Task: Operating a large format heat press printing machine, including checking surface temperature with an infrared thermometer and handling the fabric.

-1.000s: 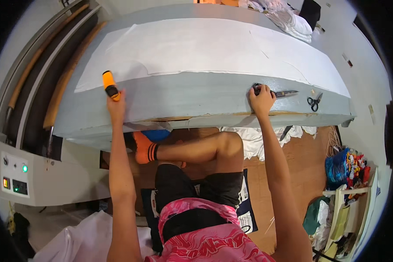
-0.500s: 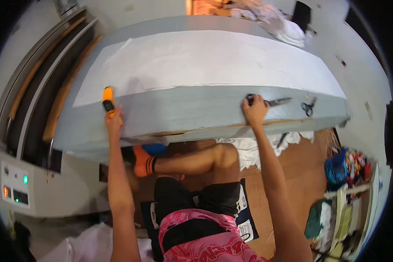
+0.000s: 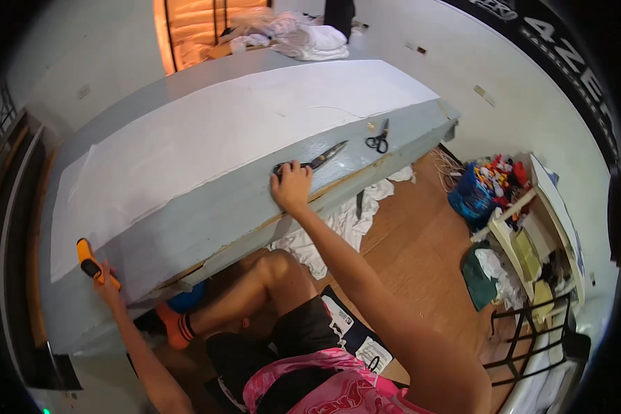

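My left hand grips an orange-and-black handheld tool, shaped like an infrared thermometer, at the table's near left. Its front reaches over the edge of a long white sheet. Farther right, my right hand is closed over the black handles of large scissors, which lie on the grey-blue table. Their blades point right and away from me. A smaller pair of black-handled scissors lies to the right of those blades, untouched by either hand.
Folded white cloth is heaped on the far end. A machine with long rollers flanks the table's left. White fabric hangs beneath the near edge. A blue bag and a cream shelf stand at right.
The view has turned to the right, so the table looks slanted and more of the right side shows. Both hands keep hold of the same things.
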`<state>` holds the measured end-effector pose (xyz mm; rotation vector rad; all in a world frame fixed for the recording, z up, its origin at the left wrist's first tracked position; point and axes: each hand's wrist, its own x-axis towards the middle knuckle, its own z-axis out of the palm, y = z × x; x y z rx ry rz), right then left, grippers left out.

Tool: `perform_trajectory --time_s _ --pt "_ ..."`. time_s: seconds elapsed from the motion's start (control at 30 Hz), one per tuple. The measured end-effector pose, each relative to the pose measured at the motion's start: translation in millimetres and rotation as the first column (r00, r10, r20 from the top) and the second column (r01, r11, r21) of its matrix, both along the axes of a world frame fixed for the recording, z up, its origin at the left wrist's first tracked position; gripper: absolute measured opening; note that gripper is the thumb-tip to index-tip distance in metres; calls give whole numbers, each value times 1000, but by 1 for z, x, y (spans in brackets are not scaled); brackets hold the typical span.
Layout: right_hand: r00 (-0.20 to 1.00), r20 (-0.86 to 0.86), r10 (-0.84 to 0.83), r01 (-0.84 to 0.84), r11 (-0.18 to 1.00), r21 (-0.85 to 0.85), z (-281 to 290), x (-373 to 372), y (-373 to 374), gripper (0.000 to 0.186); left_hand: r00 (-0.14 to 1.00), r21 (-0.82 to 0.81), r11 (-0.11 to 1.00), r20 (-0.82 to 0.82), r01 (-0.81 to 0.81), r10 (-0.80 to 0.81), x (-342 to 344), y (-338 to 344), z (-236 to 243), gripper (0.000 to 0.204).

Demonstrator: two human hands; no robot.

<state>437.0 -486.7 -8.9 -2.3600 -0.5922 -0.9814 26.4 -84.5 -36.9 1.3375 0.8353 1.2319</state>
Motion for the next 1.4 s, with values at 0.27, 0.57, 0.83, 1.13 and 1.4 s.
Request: perform_trajectory --time_s 0.27,0.57,0.83,1.13,1.4 --pt "996 -84 3 -1 1000 29 1 2 -4 33 996 75 994 25 84 -86 3 -2 0 19" --pt "990 -137 23 -19 999 28 2 3 -3 37 999 50 998 26 44 -45 1 11 -1 20" --pt "987 -155 43 -37 999 39 3 3 -5 37 993 -14 1000 117 20 -18 2 6 -2 23" --pt "989 -58 136 -132 988 78 -1 11 -2 54 996 81 994 46 76 -80 2 1 10 31" --pt "987 -116 109 -101 992 78 -8 3 -4 55 990 18 999 139 27 -29 5 -17 21 36"
